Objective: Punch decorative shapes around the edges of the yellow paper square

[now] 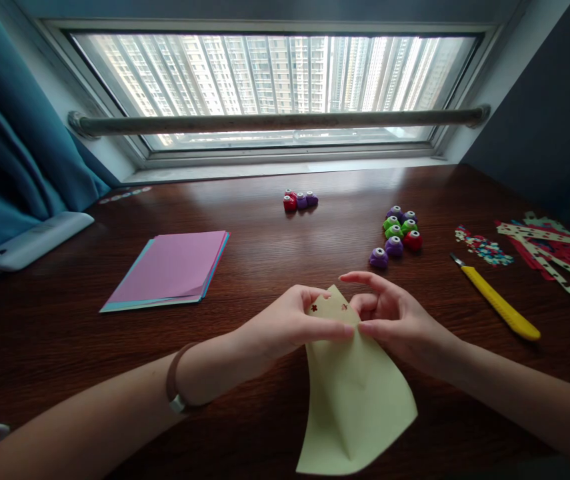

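A sheet of pale yellow paper [359, 407] hangs between my hands at the front of the table, creased and curving toward me. Small shaped holes are punched near its top edge. My left hand [305, 320] pinches the upper left part, thumb lying across the front. On the upper right edge, my right hand [389, 310] grips the paper between thumb and curled fingers, its index finger raised. Beyond my right hand stand several small craft punches [393, 247] in purple, green and red.
More punches [301, 200] sit farther back. Pink and blue paper [169, 267] is stacked at left, near a white device [35, 241]. At right lie a yellow craft knife [502, 303], confetti pieces [485, 247] and punched paper strips [549, 250]. A window rail [279, 122] crosses behind.
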Tool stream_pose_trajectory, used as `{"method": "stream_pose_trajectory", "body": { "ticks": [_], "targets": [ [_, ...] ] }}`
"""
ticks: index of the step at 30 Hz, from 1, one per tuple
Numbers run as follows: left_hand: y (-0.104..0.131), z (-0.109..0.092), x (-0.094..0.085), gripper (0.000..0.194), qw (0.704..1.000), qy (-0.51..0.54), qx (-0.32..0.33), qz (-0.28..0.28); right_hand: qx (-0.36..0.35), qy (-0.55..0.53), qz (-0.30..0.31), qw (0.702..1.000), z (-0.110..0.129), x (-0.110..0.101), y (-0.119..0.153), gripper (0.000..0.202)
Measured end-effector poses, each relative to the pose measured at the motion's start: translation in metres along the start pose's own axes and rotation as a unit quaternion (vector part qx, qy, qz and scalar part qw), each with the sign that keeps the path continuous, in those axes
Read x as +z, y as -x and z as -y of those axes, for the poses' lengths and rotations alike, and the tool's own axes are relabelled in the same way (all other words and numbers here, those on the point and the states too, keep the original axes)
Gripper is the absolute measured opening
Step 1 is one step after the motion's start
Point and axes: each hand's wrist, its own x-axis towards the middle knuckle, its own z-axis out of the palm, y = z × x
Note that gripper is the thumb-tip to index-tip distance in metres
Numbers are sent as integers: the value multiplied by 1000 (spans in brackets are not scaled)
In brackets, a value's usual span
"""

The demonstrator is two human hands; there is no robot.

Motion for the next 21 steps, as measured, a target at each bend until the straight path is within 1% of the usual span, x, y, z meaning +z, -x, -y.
{"method": "stream_pose_trajectory", "body": {
  "ticks": [5, 9, 12, 14, 17, 21],
  "targets": [
    [1, 1, 4, 18, 999, -40, 28, -20, -11, 26, 5, 1000, -2, 0, 1, 55],
    [3, 5, 8, 13, 991, -109, 70, -40, -52, 84, -2, 995, -3, 3, 3, 52],
    [5, 8, 13, 15, 982, -152, 99, -61, -88, 137, -23, 986, -4, 7, 7, 52],
    [6, 10, 15, 17, 979, -159, 112, -68, -106, 155, -38, 981, -4, 10, 9, 53],
    [6, 9, 16, 14, 984, -124, 111, -55, -107, 122, -33, 986, -4, 13, 10, 52],
    [5, 6, 13, 10, 995, -36, 93, -8, -47, 15, 0, 999, -2, 11, 9, 53]
  ]
}}
